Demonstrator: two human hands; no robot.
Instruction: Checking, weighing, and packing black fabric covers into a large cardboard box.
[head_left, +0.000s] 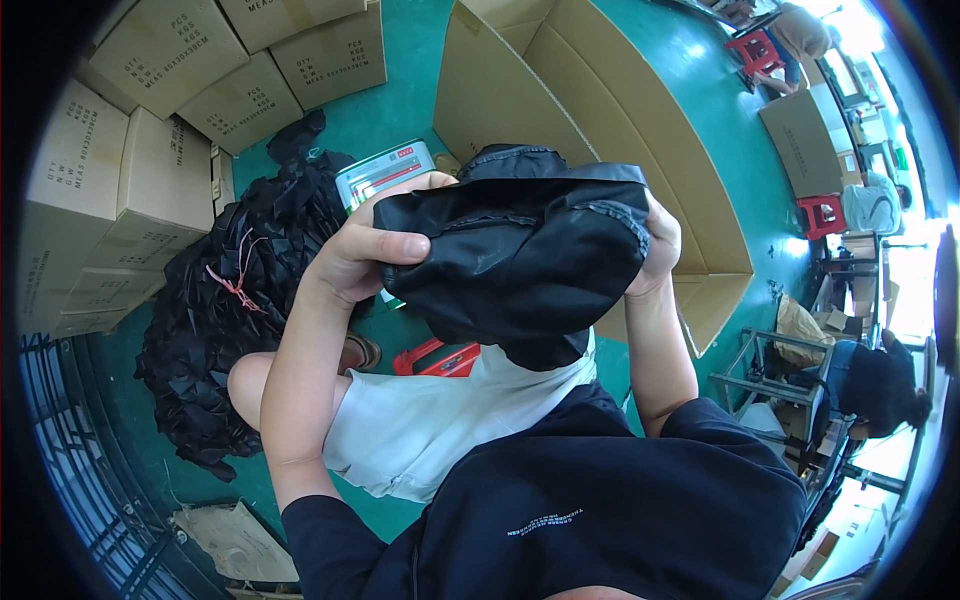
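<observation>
Black fabric [515, 260] spans both hands [365, 245] [657, 245], dark-printed cartons [240, 105] stacked leftward.

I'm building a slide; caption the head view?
Left hand and right hand hold black fabric near an open carton.

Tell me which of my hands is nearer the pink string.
Left. Your left hand, right of the pink string, grips the black fabric on its left side; your right hand grips its right side, farther away.

The person's two hands [368, 246] [660, 242] are gripping one black bundle [500, 265], one black heap [205, 330] is lying, two red stools [754, 52] [823, 215] are standing.
</observation>
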